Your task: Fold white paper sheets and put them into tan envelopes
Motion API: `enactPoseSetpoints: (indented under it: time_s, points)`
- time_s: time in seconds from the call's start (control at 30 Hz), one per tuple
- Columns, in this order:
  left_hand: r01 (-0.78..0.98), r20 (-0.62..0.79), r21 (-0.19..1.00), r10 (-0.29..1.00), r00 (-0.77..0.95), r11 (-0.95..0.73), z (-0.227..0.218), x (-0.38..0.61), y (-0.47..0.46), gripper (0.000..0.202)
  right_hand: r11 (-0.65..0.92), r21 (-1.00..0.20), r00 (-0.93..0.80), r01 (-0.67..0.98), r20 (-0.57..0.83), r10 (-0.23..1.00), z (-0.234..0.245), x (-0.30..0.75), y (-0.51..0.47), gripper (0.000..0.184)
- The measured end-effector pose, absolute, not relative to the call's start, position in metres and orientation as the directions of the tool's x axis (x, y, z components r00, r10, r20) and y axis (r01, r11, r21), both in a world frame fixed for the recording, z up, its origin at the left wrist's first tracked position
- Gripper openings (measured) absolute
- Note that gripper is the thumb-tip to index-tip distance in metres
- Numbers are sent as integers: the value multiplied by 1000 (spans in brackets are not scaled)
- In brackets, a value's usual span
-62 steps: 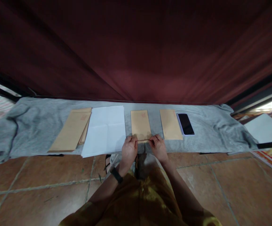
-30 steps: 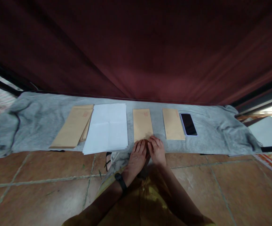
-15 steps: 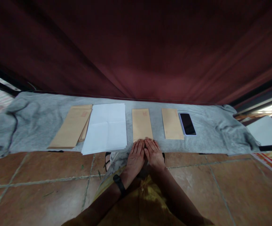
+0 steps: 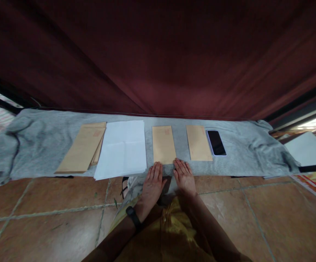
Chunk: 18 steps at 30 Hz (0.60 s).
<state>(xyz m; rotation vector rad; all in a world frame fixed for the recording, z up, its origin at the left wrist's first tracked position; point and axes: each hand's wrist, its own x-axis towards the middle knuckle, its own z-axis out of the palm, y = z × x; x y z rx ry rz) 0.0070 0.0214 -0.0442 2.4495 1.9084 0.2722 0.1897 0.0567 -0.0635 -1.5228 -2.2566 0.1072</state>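
A brown paper envelope lies flat on the grey cloth in front of me, with a small red print near its top. My left hand rests with fingers stretched out at the envelope's lower left corner. At the lower right corner lies my right hand, its fingers also extended and flat. Neither hand grips anything. To the left is a stack of white paper sheets with fold creases. On the right lies another brown envelope.
A smartphone sits right of the second envelope. Several brown envelopes are piled at the left. The narrow bench is covered by grey cloth, with a dark red curtain behind it. Tiled floor shows below.
My hands have moved apart along the envelope's lower edge, the left going left and the right going right. The envelope has stayed in place.
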Motion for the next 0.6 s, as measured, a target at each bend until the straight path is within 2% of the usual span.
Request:
enactPoseSetpoints:
  time_s: [0.23,0.4,0.6]
  points:
    - [961,69,98,965,253,-258,-36,9,29,58,377,-277,-294,883,298,908,-61,188,55,48]
    - [958,40,36,958,284,-286,-39,9,31,57,466,-312,-393,828,270,879,-55,161,48,49]
    - [958,48,26,958,283,-284,-46,6,28,61,461,-325,-401,826,235,885,-52,152,48,49]
